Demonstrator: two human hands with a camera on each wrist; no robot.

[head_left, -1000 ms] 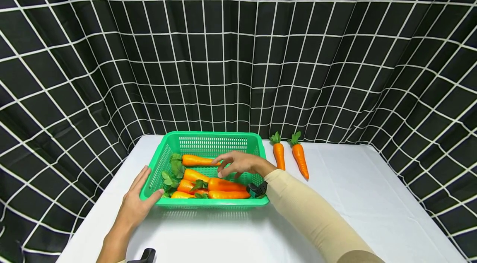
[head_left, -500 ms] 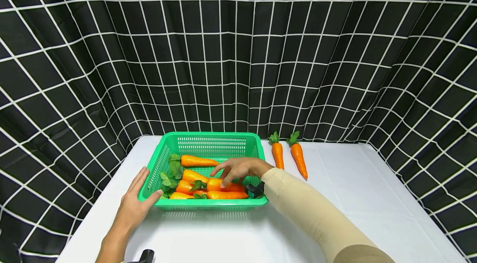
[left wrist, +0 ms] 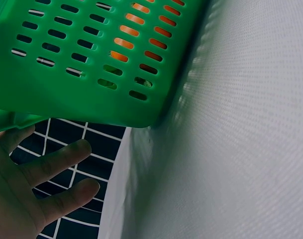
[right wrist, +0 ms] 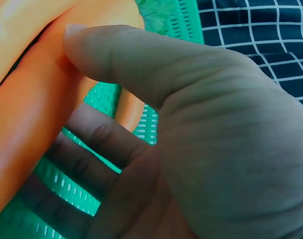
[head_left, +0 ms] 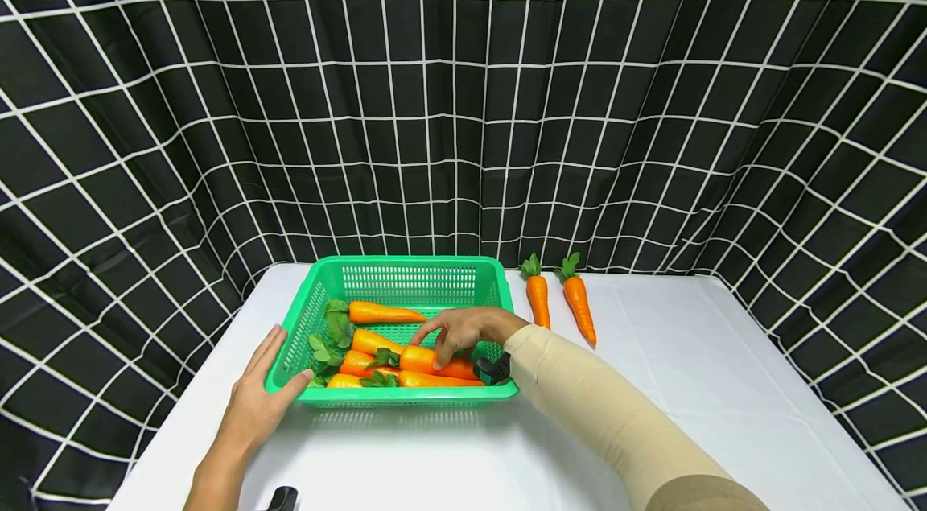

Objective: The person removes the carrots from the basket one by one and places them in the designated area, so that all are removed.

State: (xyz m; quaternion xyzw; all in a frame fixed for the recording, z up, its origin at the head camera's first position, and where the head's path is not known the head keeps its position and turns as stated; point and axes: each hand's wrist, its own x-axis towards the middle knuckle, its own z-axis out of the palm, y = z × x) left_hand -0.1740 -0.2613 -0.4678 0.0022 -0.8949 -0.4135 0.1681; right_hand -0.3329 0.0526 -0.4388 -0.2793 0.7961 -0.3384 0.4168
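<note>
A green plastic basket [head_left: 405,395] holds several orange carrots with leafy green tops. Inside it my right hand [head_left: 463,326] grips a carrot [head_left: 416,358] lying on top of the front group. In the right wrist view the thumb [right wrist: 116,52] presses on that carrot's upper side, while the other fingers reach beneath it. My left hand [head_left: 255,398] rests against the basket's left side near the front corner, fingers extended and thumb at the rim. The left wrist view shows its spread fingers [left wrist: 61,162] below the slotted basket wall.
Two carrots lie on the white table [head_left: 673,350] right of the basket: a near one [head_left: 537,300] and a farther one [head_left: 578,308]. Another carrot [head_left: 384,312] lies apart at the back inside the basket. A black curtain [head_left: 449,92] with white grid lines surrounds the table.
My right hand has come down onto the top front carrot, its thumb now on the carrot's side and its fingers round it. The left hand has stayed at the basket's edge.
</note>
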